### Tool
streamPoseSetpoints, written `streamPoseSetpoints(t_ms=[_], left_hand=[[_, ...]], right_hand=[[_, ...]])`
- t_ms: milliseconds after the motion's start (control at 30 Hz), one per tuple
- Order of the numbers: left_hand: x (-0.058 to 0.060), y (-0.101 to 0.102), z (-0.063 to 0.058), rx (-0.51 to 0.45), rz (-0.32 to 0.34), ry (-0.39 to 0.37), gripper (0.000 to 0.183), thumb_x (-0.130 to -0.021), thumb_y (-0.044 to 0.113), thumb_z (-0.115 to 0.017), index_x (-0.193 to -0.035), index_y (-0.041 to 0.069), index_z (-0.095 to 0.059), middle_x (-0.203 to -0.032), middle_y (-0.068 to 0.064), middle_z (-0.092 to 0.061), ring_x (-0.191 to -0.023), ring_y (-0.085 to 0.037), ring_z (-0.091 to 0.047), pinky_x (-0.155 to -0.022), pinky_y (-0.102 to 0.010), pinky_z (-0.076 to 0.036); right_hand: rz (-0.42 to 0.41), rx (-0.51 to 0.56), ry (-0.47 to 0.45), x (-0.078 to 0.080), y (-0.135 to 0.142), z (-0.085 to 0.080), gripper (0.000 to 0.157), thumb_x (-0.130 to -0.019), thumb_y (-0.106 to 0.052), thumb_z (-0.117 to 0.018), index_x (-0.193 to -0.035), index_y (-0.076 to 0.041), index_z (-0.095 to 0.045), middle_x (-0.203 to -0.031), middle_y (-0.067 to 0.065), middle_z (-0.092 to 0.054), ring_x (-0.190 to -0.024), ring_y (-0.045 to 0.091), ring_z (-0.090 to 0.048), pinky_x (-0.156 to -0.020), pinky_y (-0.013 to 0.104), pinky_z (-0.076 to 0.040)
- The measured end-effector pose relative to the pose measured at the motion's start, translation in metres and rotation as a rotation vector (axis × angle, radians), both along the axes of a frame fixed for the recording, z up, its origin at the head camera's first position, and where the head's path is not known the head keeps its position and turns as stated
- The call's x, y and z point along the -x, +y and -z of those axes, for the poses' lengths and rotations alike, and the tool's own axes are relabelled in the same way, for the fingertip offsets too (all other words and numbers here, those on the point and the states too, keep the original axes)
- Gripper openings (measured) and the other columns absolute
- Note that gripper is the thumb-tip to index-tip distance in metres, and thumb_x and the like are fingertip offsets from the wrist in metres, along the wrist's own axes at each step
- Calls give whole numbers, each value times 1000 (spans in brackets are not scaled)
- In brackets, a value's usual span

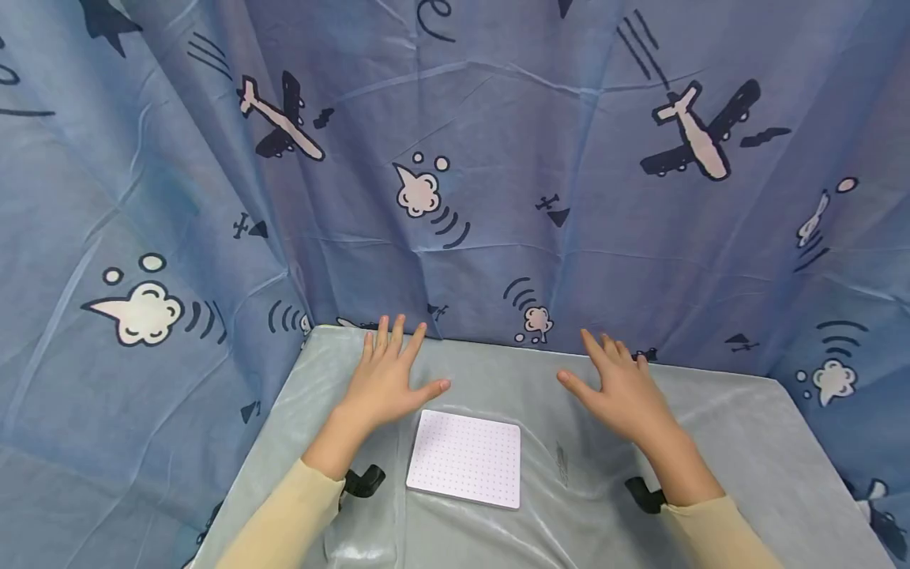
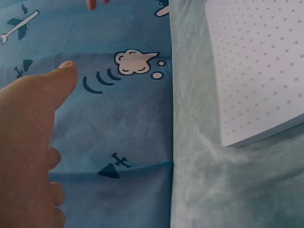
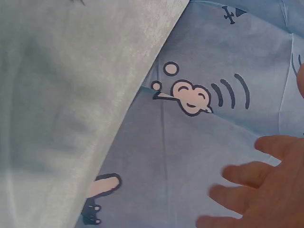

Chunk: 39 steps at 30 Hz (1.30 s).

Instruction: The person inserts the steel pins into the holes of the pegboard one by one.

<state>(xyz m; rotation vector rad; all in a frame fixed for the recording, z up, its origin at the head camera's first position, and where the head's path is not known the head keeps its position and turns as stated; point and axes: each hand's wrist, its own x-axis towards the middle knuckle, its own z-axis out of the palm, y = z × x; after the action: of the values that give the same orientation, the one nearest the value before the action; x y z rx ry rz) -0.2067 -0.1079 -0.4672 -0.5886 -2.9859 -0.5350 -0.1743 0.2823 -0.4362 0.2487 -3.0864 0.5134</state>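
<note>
A white rectangular board (image 1: 465, 458) with a grid of small dots lies flat on the grey-covered table. In the left wrist view part of the same dotted board (image 2: 261, 66) shows at the upper right. My left hand (image 1: 387, 379) is spread above the table, beyond the board's far left corner, holding nothing. To the right of the board my right hand (image 1: 626, 391) is also spread, its fingers pointing toward the curtain and holding nothing. Fingers of the right hand (image 3: 266, 185) appear at the lower right of the right wrist view.
A blue curtain (image 1: 483, 197) printed with planes and clouds hangs behind the table and along both sides. Wrinkled grey cloth (image 1: 746, 442) covers the table. Black wrist mounts (image 1: 364, 480) sit under the forearms.
</note>
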Motion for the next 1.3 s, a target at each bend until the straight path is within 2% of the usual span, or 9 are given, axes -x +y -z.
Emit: streamPoseSetpoints(t_ms=[167,300,433,567,667,767,1000,1133,1300], left_hand=[[-8,-4,16,-78,-7,-41,110,-97,85,-53,-177,18,-16,-182,-17,-3,-168,-35,5,-137,-57,-8],[-16,-9,36,-169,-10,-76,110,-98,81,-56,-177,16,-18,-183,-12,-9,-168,-30,-5,-135,-57,-21],[-30,-11,56,-245,-26,-122,108,-98,80,-59,-177,18,-19,-182,-5,-16,-167,-28,-17,-131,-61,-31],[-44,-10,72,-304,-46,-163,104,-98,76,-63,-177,21,-24,-178,-5,-33,-160,-41,-36,-125,-64,-40],[-53,-10,84,-334,-57,-184,101,-98,75,-64,-175,20,-29,-172,-9,-44,-152,-51,-43,-121,-69,-43],[-61,-11,95,-349,-70,-201,99,-98,76,-63,-174,21,-32,-169,-11,-48,-150,-53,-45,-119,-70,-44],[-79,-13,116,-390,-79,-206,91,-99,71,-67,-168,15,-47,-167,-9,-51,-153,-60,-36,-123,-72,-38],[-83,-13,121,-400,-90,-199,87,-99,71,-67,-164,15,-54,-166,-16,-51,-154,-60,-33,-122,-74,-36],[-82,-13,125,-411,-59,-165,83,-99,68,-69,-160,13,-58,-163,-13,-54,-158,-49,-36,-127,-70,-31]], right_hand=[[14,18,-9,-11,6,14,99,-106,-73,-51,-172,-4,-31,-165,33,-43,-146,63,-42,-117,83,-32],[48,31,-51,-23,8,30,97,-104,-76,-51,-170,-5,-38,-156,31,-55,-132,60,-59,-98,80,-51],[68,59,-86,-36,7,43,90,-104,-74,-54,-160,-3,-54,-138,26,-71,-118,52,-70,-87,73,-58],[68,107,-114,-47,3,55,83,-104,-69,-61,-150,-1,-64,-117,16,-79,-105,37,-76,-84,64,-61],[65,133,-109,-53,-1,64,72,-103,-59,-70,-144,1,-68,-110,10,-78,-98,29,-75,-82,59,-62],[68,149,-93,-58,-6,75,58,-102,-47,-77,-133,1,-74,-104,9,-75,-96,26,-72,-82,58,-61],[89,187,-71,-70,-16,98,34,-93,-32,-88,-106,-3,-77,-84,0,-63,-78,16,-58,-71,42,-53],[94,208,-72,-71,-21,104,31,-91,-30,-90,-100,-4,-74,-79,-2,-58,-74,15,-53,-68,39,-49],[103,206,-82,-72,-23,108,30,-90,-27,-90,-98,-4,-72,-77,-3,-55,-72,15,-52,-68,38,-48]])
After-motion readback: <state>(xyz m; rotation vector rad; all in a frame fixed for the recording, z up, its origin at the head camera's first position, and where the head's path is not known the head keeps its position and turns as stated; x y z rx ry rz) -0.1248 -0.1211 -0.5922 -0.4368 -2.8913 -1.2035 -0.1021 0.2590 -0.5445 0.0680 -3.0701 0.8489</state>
